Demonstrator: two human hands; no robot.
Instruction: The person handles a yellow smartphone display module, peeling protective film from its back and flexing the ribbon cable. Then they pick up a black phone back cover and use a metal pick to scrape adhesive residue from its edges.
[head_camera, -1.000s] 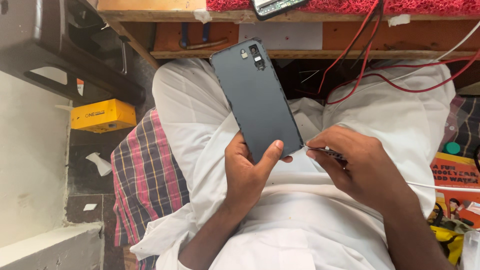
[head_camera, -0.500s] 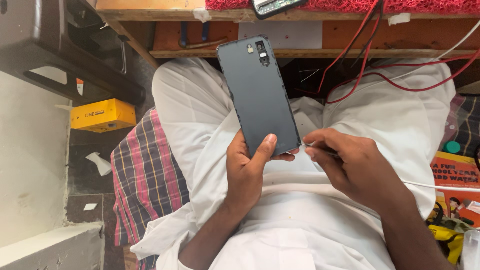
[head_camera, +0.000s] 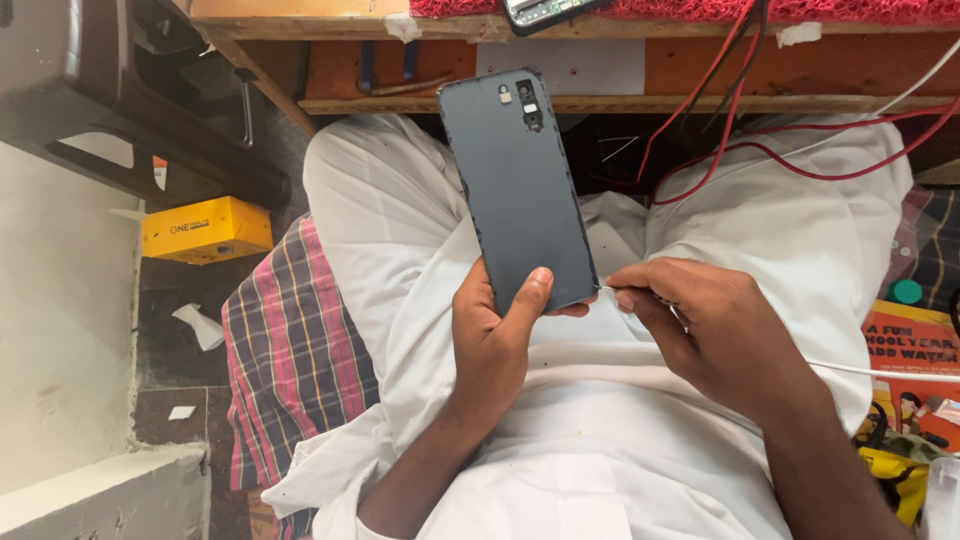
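My left hand (head_camera: 497, 335) grips the lower end of a dark grey phone (head_camera: 515, 180), held upright over my lap with its back and camera cut-outs facing me. My thumb lies across the phone's back near the bottom. My right hand (head_camera: 705, 325) pinches a thin metal tool (head_camera: 604, 289) whose tip touches the phone's lower right edge. Most of the tool is hidden inside my fingers.
White cloth (head_camera: 400, 200) covers my legs, with a checked cloth (head_camera: 290, 350) beneath on the left. A wooden bench (head_camera: 700, 60) with red wires (head_camera: 740, 130) runs across the top. A yellow box (head_camera: 205, 230) sits at left, colourful packets (head_camera: 915, 350) at right.
The phone has turned slightly more upright in my left hand. My right hand has shifted left, bringing the tool tip against the phone's lower right edge.
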